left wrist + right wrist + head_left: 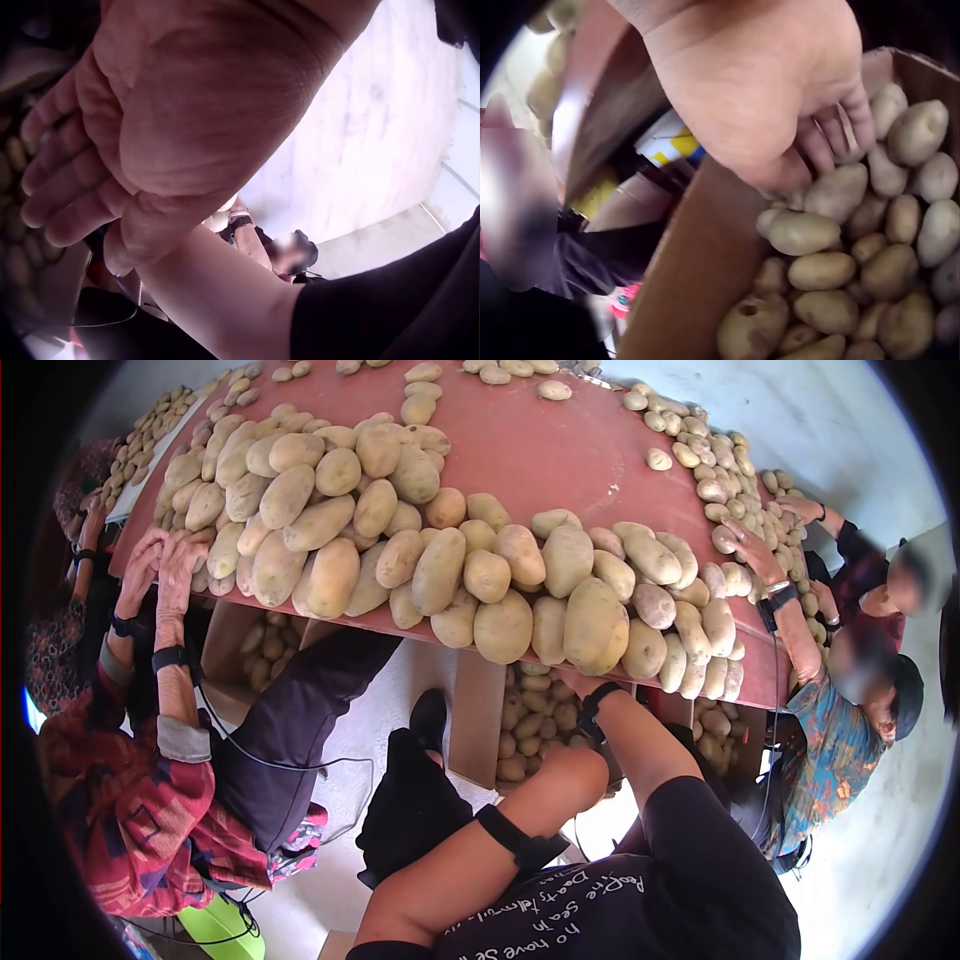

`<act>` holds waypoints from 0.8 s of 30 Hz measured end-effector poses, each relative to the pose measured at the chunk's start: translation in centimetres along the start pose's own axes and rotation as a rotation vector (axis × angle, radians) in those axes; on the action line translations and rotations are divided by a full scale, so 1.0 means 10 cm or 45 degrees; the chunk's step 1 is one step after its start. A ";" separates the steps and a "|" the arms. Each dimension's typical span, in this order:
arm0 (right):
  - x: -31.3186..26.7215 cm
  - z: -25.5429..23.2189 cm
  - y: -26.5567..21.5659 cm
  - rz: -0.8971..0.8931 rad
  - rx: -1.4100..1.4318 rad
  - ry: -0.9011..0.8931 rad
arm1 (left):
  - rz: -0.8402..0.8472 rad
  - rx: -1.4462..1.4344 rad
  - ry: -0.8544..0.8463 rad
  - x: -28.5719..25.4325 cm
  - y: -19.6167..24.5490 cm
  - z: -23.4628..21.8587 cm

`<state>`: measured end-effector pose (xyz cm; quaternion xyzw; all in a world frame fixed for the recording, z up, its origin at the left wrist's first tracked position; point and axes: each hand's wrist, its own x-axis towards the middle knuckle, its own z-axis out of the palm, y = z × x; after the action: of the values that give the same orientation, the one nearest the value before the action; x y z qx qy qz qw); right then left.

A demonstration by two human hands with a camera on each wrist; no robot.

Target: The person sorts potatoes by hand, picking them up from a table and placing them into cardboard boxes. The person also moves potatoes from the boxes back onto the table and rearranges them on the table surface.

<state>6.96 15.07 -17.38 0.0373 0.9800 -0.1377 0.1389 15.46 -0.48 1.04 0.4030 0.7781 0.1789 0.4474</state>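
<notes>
My right hand (765, 90) is over a cardboard box (679, 262) of potatoes, its fingers loosely bent down and its fingertips right at a potato (838, 193). In the head view that right hand (578, 682) is partly covered by the edge of the red table. My left hand (150, 127) has its palm toward the wrist camera and its fingers extended, with nothing held. Behind those fingers lie potatoes (16, 259), dark and blurred. Head-on, the left hand (572, 772) is by the near side of the box, fingers hidden.
A red table (530, 450) carries a thick row of potatoes (505, 575) along its near edge. Another box (225, 660) of potatoes stands under it at left. People work at both ends; one person's hands (165, 555) touch potatoes at left. Cables (300, 763) hang at left.
</notes>
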 end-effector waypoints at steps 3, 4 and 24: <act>0.12 0.19 0.03 0.033 -0.052 -0.100 | -0.072 -0.042 0.008 -0.01 0.01 0.00; 0.15 0.25 0.04 0.039 -0.067 -0.116 | -0.073 -0.041 0.023 0.01 0.00 0.02; 0.17 0.60 0.12 0.037 -0.125 -0.201 | -0.078 -0.038 -0.009 0.02 0.03 -0.02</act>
<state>6.99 14.64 -23.73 0.0339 0.9709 -0.0902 0.2194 15.42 -0.12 1.21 0.3728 0.7857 0.1751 0.4614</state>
